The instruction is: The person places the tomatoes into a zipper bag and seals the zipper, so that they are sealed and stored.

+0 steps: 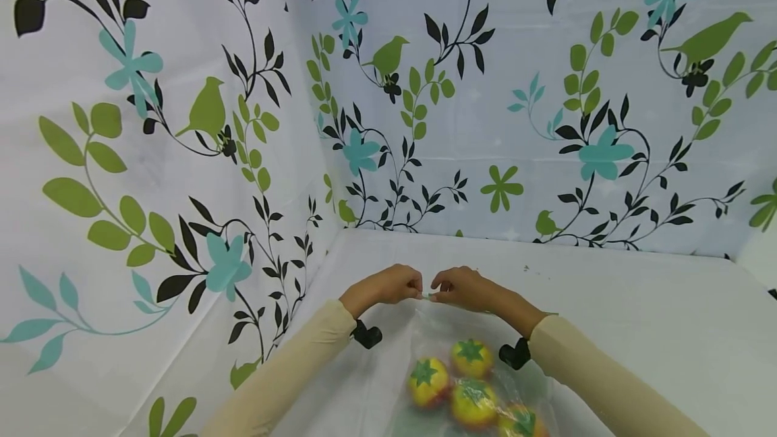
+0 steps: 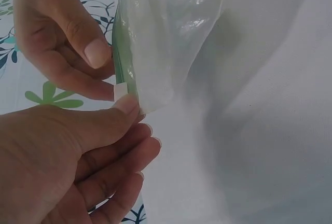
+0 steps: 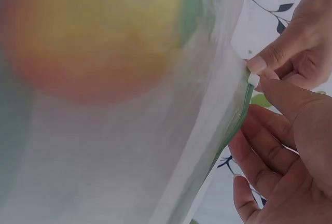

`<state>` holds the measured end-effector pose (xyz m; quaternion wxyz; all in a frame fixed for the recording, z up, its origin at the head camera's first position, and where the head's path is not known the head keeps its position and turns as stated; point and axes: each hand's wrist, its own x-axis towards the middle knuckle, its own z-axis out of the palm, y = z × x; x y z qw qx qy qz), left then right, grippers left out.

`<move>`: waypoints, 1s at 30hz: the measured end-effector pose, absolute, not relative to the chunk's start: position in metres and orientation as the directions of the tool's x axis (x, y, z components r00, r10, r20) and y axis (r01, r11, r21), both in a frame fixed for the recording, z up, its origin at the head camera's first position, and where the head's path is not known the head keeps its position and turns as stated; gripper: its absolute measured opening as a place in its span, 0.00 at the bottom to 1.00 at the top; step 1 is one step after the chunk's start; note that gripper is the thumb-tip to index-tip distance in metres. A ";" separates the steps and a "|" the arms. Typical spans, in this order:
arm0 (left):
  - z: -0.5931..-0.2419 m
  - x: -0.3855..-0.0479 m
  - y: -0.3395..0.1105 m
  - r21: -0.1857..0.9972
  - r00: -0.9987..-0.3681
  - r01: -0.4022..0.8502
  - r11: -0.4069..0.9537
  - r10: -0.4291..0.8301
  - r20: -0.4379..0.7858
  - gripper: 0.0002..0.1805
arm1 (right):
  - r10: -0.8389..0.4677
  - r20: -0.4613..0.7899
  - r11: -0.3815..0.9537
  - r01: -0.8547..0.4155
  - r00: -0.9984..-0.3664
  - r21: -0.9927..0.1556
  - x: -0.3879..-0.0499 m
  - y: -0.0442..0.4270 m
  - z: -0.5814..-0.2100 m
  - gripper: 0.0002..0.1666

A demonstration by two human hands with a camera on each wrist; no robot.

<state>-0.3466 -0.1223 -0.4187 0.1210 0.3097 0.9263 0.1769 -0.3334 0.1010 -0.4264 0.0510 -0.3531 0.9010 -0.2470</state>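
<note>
A clear zip bag [image 1: 437, 336] with a green zip edge [image 2: 120, 53] holds several yellow-and-red toy fruits with green star-shaped tops, such as this one [image 1: 429, 382]. My left hand [image 1: 396, 284] pinches the bag's top corner between thumb and fingers. Right beside it, my right hand [image 1: 464, 288] has its fingertips at the small white slider [image 3: 253, 79] on the zip. In the right wrist view a fruit [image 3: 98, 37] shows blurred through the plastic. The far side of the right hand's grip is partly hidden.
A white-covered table [image 1: 637, 329] spreads under the bag. Behind and to the left hangs a white cloth [image 1: 400, 154] printed with leaves, birds and flowers. Black wrist devices [image 1: 367, 334] sit at both cuffs. Small dark specks lie on the table beyond the right hand.
</note>
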 end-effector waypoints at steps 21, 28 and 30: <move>-0.424 -0.347 -0.132 0.449 -0.760 0.549 0.705 0.645 -0.082 0.08 | -0.683 0.097 0.592 -0.626 -0.724 -0.507 -0.340 0.071 -0.432 0.07; -0.424 -0.347 -0.135 0.450 -0.754 0.557 0.698 0.652 -0.077 0.08 | -0.706 0.110 0.557 -0.644 -0.700 -0.524 -0.343 0.073 -0.434 0.07; -0.423 -0.347 -0.136 0.447 -0.749 0.568 0.691 0.660 -0.068 0.08 | -0.711 0.116 0.548 -0.650 -0.694 -0.526 -0.343 0.074 -0.434 0.08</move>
